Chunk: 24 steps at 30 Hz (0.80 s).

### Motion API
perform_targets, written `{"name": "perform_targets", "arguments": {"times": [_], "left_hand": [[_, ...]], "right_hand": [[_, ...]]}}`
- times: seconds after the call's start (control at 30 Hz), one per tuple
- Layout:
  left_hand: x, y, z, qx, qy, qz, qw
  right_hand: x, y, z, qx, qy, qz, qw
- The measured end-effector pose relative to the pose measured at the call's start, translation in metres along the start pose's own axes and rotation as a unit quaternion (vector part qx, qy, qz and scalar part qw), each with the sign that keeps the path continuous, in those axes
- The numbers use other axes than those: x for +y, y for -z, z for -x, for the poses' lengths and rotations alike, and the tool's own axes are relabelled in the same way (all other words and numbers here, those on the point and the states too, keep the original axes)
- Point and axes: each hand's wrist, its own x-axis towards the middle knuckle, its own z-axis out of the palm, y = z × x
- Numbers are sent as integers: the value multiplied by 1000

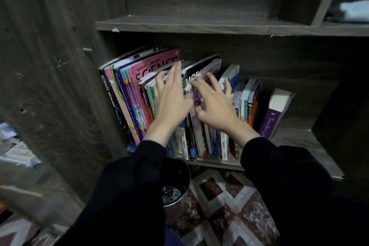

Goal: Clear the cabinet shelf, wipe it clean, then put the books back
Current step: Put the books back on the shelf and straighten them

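Touching the books (127,96) spread-fingered, left hand (171,98) and right hand (217,104) grip none; tugging could topple the three-o'clock purple book (269,124).

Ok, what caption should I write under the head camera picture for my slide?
Left hand and right hand reach, fingers spread, into the books on the cabinet shelf.
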Motion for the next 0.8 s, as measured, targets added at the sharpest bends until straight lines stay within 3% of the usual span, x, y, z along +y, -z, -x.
{"name": "perform_targets", "arguments": {"times": [0.1, 0.33, 0.5, 0.57, 0.67, 0.8], "left_hand": [[-3, 8, -9, -77, -7, -63, 995], [-10, 10, 5, -40, -12, -81, 996], [-17, 18, 33, 28, -21, -95, 995], [-23, 18, 49, 72, -32, -59, 995], [-26, 13, 59, 76, 2, 87, 993], [-23, 10, 48, 123, 5, 134, 983]], "right_hand": [[5, -4, -6, -36, 13, -11, 999], [8, -1, -6, -54, 26, 3, 998], [7, 2, -5, -58, 21, -8, 998], [6, 4, -5, -64, 18, -7, 998], [5, 6, -5, -72, 12, -15, 997], [3, 6, -6, -80, 6, -13, 997]]}}
